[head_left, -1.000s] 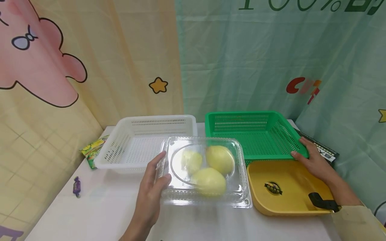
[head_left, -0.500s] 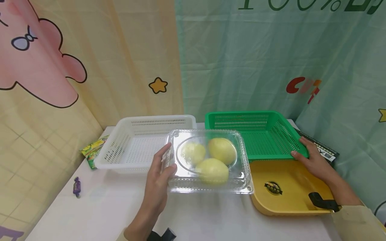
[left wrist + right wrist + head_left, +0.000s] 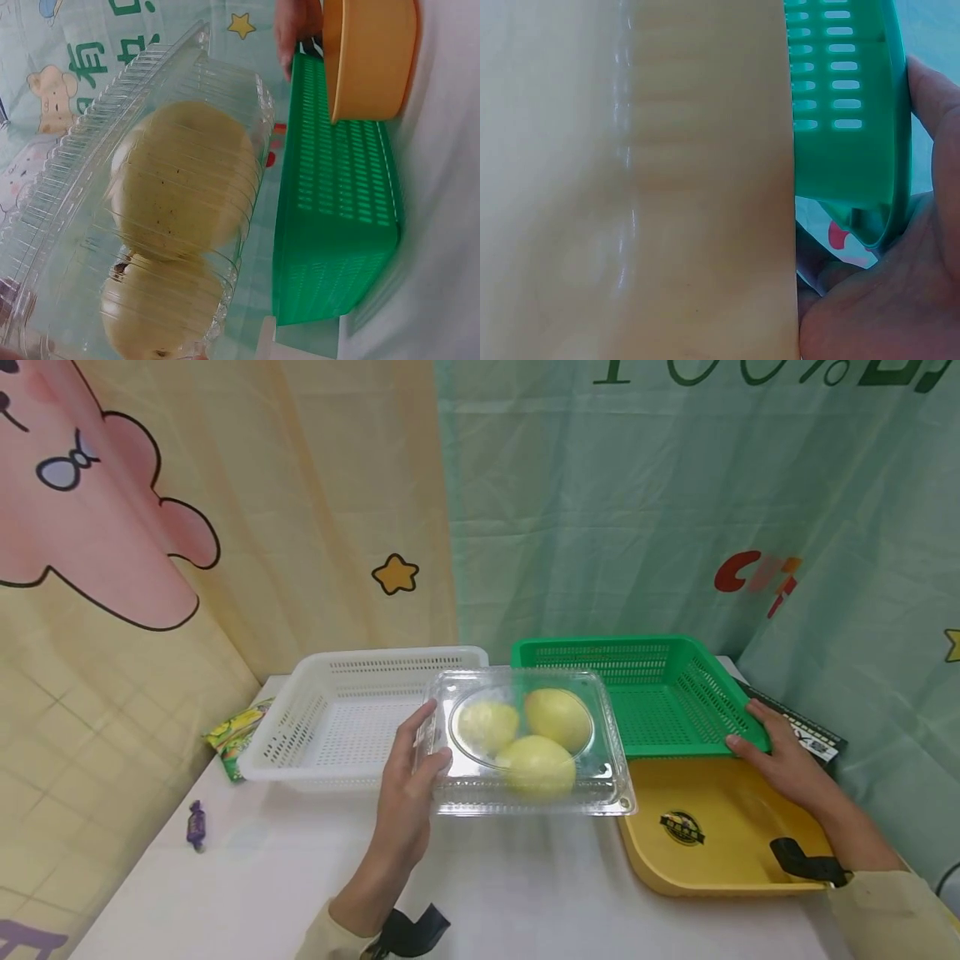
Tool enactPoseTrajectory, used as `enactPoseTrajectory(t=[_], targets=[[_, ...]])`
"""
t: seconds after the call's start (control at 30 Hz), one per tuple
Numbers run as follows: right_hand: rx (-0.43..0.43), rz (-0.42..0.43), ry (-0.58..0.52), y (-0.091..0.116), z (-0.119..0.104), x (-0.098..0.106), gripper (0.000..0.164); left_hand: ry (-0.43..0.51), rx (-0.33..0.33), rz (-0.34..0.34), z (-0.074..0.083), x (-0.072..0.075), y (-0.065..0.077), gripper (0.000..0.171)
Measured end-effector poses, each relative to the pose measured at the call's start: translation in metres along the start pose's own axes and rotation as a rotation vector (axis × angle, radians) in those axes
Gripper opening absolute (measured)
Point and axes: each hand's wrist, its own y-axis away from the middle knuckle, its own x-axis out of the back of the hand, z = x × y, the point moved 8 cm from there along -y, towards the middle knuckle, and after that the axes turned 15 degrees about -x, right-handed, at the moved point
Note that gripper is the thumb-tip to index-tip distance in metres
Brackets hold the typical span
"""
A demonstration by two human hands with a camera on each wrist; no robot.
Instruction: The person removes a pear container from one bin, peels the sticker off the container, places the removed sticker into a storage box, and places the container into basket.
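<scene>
Held up over the table's middle is a clear plastic clamshell box [image 3: 603,781] with three pale yellow-green round fruits [image 3: 558,720] inside. My left hand [image 3: 405,797] grips it by its left side, thumb in front. The left wrist view shows two of the fruits [image 3: 184,180] large through the ridged plastic. My right hand [image 3: 786,764] holds the near right corner of the green perforated basket [image 3: 637,710], thumb on the rim. In the right wrist view, the hand [image 3: 900,300] wraps that basket corner, part of it hidden behind the yellow tray [image 3: 705,225].
A white perforated basket [image 3: 367,727] stands at the back left, beside a green-yellow packet [image 3: 236,731]. One purple wrapped candy [image 3: 196,825] lies near the left edge. The yellow tray [image 3: 720,827] sits before the green basket; a dark printed card [image 3: 813,739] is behind my right hand.
My left hand has lifted the clamshell box up and away, slightly rightward, over the table. The right hand has stayed on the green basket's corner.
</scene>
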Motion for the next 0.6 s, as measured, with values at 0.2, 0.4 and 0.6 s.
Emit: enactPoseTrajectory(t=[0.2, 0.4, 0.6], targets=[[0.002, 0.003, 0.004, 0.0, 0.0, 0.0, 0.071, 0.02, -0.001, -0.003, -0.002, -0.007, -0.007, 0.054], [0.018, 0.004, -0.002, 0.001, -0.001, -0.001, 0.071, 0.028, -0.013, -0.011, -0.003, -0.014, -0.013, 0.055], [0.002, 0.008, 0.004, 0.001, -0.001, 0.0, 0.072, 0.038, -0.038, 0.004, -0.002, -0.019, -0.018, 0.055]])
